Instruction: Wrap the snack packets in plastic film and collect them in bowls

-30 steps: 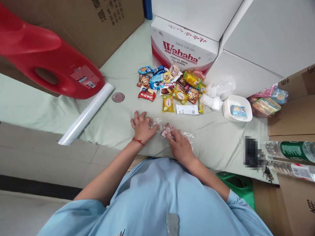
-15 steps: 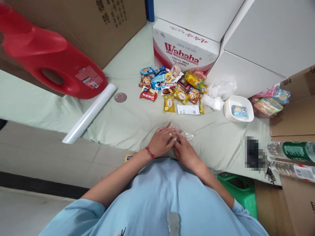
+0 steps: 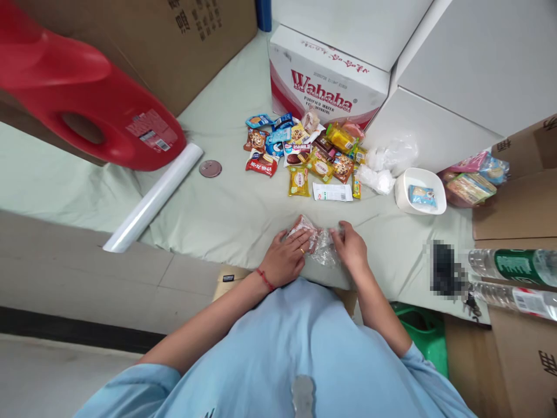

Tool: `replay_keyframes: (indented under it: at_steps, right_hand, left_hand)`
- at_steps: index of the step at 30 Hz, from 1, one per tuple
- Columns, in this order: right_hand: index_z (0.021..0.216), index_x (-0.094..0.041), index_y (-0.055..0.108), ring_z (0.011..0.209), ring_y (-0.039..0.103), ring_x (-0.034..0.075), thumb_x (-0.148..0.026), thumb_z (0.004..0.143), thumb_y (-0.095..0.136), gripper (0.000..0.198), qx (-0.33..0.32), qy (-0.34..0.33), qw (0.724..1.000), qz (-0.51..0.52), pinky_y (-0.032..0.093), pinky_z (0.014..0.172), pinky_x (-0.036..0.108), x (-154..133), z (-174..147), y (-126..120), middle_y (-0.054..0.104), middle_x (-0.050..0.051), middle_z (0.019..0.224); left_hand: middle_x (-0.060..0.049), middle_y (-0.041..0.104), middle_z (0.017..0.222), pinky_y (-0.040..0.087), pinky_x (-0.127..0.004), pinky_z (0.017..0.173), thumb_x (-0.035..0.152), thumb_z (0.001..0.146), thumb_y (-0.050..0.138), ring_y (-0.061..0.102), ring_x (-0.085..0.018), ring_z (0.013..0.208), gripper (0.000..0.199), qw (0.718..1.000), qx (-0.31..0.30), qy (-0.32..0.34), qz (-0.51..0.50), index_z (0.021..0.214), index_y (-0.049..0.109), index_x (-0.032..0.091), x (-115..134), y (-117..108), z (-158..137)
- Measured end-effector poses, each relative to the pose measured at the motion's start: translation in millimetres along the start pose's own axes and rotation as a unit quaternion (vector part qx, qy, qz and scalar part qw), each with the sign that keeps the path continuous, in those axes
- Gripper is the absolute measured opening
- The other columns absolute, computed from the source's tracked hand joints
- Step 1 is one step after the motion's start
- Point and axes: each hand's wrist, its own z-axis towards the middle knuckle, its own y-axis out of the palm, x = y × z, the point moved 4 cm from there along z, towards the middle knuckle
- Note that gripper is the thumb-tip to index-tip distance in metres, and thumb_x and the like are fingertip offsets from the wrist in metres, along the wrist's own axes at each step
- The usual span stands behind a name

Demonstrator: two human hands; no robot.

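Clear plastic film [image 3: 325, 251] around a reddish item [image 3: 301, 222] lies well in front of the Wahaha carton [image 3: 326, 81] — the left hand [image 3: 285, 255] rests flat across it, apparently steadying; the right hand [image 3: 352, 249] curls at its loose end — whether pinching, I can't tell from here.

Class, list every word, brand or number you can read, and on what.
"Wahaha®": white-and-red box.
"PURIFIED WATER FOR DRINKING": same box.
Too small, blurred or cut off: box's other print, red jug label, snack wrappers, bottle labels, brown carton characters, shirt print, clear-wrapped packet.
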Motion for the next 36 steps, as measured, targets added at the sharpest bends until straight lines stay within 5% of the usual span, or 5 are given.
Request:
replay_keyframes:
  at_steps: [5,12,20,25,36]
  right_hand:
    - [0.119,-0.021,0.072,0.074,0.057,0.019,-0.043,0.100,0.054,0.034,-0.014,-0.116,0.987,0.111,0.049,0.074,0.032,0,-37,-6,0.064,0.002,0.080]
    - [0.116,-0.024,0.079,0.094,0.057,0.027,-0.032,0.101,0.052,0.031,-0.093,-0.228,0.969,-0.012,0.051,0.086,0.044,14,-69,-19,0.069,0.011,0.095]
    - [0.111,-0.018,0.071,0.079,0.060,0.022,-0.060,0.104,0.036,0.055,0.139,0.049,0.980,0.133,0.049,0.076,0.035,41,-32,-36,0.070,0.009,0.093]
    - [0.096,-0.020,0.071,0.095,0.058,0.027,-0.047,0.093,0.059,0.030,-0.030,-0.087,0.995,-0.023,0.048,0.090,0.041,7,-26,-9,0.066,0.010,0.098]
    - [0.096,-0.021,0.062,0.088,0.062,0.022,-0.024,0.100,0.049,0.014,-0.042,-0.162,0.982,-0.092,0.046,0.077,0.031,-108,5,20,0.066,0.007,0.097]
  left_hand:
    - [-0.009,0.053,0.158,0.029,-0.054,0.119,0.015,0.092,0.048,0.048,-0.026,0.147,0.055,1.000,0.009,-0.002,-0.013,0.146,0.057,0.023,-5,3,-3]
    - [-0.009,0.054,0.157,0.026,-0.053,0.121,0.011,0.095,0.042,0.048,-0.024,0.147,0.055,0.999,0.023,0.009,-0.034,0.147,0.057,0.024,-9,5,-1]
    - [-0.008,0.053,0.158,0.025,-0.054,0.122,0.010,0.098,0.040,0.048,-0.024,0.147,0.051,0.999,0.026,0.012,-0.027,0.143,0.060,0.025,-6,6,-2]
    - [-0.009,0.053,0.157,0.025,-0.052,0.123,0.010,0.099,0.040,0.047,-0.022,0.148,0.051,0.999,0.031,0.009,-0.021,0.146,0.057,0.023,-5,6,-5]
    - [-0.010,0.057,0.154,0.019,-0.058,0.128,0.009,0.097,0.042,0.044,-0.025,0.151,0.051,0.999,0.031,0.002,-0.006,0.140,0.063,0.026,-7,16,-10]
